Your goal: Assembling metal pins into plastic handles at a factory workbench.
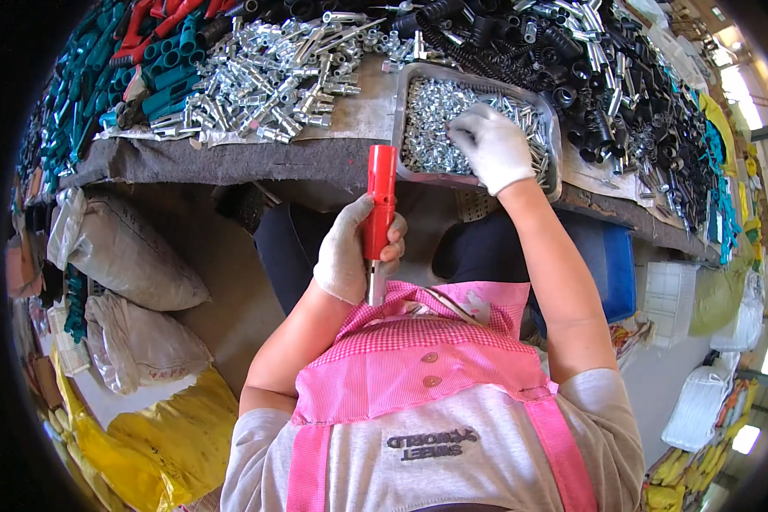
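My left hand [350, 247], in a white glove with bare fingertips, is closed round a red plastic tube [381, 196] with a metal shaft [376, 283] sticking out of its lower end. The tube stands nearly upright in front of the table edge, above my lap. Over a clear plastic tray [398, 119] on the table, my gloved right hand [493, 147] has its fingers bent together at the small metal screws and nuts [435, 111]. Whatever is between those fingertips is too small to make out.
Shiny metal fittings [264, 72] are heaped left of the tray, with teal plastic parts [166, 81] beyond them. Black plastic parts and springs [563, 60] lie behind and right. Below stand sacks [128, 247], a yellow sheet [166, 444] and a blue crate [597, 260].
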### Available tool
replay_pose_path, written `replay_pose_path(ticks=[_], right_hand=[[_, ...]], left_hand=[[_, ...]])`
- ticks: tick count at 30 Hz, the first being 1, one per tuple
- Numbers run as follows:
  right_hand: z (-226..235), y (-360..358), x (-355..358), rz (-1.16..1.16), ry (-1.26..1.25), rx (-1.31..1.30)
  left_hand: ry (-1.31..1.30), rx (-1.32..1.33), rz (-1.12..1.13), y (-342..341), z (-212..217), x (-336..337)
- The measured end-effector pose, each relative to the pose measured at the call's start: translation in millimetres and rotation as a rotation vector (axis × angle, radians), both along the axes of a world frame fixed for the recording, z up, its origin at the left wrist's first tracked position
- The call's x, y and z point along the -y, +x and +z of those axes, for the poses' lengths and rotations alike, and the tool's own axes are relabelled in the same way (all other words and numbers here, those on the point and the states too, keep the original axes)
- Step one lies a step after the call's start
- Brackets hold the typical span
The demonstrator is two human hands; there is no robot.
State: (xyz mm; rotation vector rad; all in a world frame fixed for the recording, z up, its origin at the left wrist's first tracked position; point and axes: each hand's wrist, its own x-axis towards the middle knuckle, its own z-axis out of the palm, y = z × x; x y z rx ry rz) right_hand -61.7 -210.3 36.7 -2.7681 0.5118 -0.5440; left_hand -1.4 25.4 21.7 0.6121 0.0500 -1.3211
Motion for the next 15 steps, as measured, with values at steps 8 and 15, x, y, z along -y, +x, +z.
replay_pose_path(ticks=[8, 15], right_hand=[[20, -29, -50, 0.151, 0.876, 0.204], [22, -35, -69, 0.13, 1.004, 0.151]], left_hand=[[-0.08, -0.036, -0.028, 4, 4, 19], [-0.019, 0.106, -0.002, -3, 0, 27]])
